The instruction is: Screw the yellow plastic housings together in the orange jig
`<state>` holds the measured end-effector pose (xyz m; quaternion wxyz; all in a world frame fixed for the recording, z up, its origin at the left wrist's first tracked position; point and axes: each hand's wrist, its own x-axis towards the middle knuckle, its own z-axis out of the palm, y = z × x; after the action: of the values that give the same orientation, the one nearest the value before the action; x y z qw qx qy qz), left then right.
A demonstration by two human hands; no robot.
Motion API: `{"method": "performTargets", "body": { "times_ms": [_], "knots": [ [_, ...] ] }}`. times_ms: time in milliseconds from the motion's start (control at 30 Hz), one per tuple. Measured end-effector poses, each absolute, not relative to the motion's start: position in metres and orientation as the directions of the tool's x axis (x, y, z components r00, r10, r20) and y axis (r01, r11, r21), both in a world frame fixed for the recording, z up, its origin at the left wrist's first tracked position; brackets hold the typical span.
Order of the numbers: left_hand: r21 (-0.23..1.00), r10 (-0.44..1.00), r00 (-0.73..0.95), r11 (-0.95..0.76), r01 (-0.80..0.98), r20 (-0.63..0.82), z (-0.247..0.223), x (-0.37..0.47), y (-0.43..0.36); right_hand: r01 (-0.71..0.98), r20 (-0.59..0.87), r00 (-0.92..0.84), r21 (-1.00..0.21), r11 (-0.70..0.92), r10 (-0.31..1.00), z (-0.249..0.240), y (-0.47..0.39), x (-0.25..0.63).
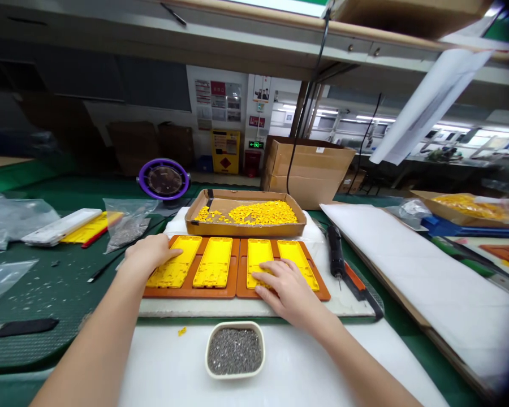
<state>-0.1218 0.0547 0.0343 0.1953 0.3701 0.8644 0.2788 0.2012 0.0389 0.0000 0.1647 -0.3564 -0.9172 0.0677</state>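
Four long yellow plastic cases lie in a row, set in two flat orange trays, with two cases in each tray. The cases are thin boxes with round corners, and little bumps and bits show near their close ends. The left hand (150, 251) is at the side of the first case (182, 263), the one on the far left. Its thumb lies over the case, but the other fingers are partly hidden, so I can't tell if its grip is pinching. The right hand (286, 285) lies palm down over the third case (258, 251), and its grip is loose, with the fingers a bit spread. The second case (214, 260) sits between the hands. The fourth case (297, 257) is partly under the right hand.

Behind the trays is a low, brown cardboard box (246, 229) with a heap of tiny, hard-looking yellow pieces (263, 213). In front is a cream bowl (234, 375) with round corners, full of shiny grey metal bits (235, 350). One small yellow piece (182, 331) lies to the left of the bowl on a smooth white sheet (169, 367). A black power screwdriver (336, 251) lies right of the trays. The counter (38, 288) is green, with a crinkly clear bag (129, 223) on its left side.
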Motion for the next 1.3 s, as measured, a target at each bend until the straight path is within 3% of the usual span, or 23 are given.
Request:
{"method": "performTargets", "body": {
  "times_ms": [233,433,667,833,1300],
  "knots": [
    [0.615,0.897,-0.442,0.358,0.702,-0.019,0.03,-0.085,0.06,0.635,0.257,-0.691,-0.231,0.738,0.675,-0.003,0.04,0.202],
    [0.616,0.928,-0.374,0.295,0.731,-0.001,0.016,-0.058,0.061,0.647,0.243,-0.686,-0.226,0.728,0.686,-0.001,0.04,0.2],
    [0.77,0.969,-0.092,0.24,0.592,-0.231,0.034,-0.085,0.049,0.65,0.245,-0.681,-0.233,0.724,0.69,-0.001,0.038,0.201],
    [0.832,0.899,0.15,0.304,0.465,-0.412,0.042,-0.079,0.039,0.645,0.243,-0.683,-0.242,0.725,0.689,-0.001,0.039,0.2],
    [0.828,0.877,0.196,0.31,0.468,-0.439,0.038,-0.074,0.042,0.639,0.25,-0.685,-0.245,0.729,0.684,0.001,0.038,0.2]
  ]
}}
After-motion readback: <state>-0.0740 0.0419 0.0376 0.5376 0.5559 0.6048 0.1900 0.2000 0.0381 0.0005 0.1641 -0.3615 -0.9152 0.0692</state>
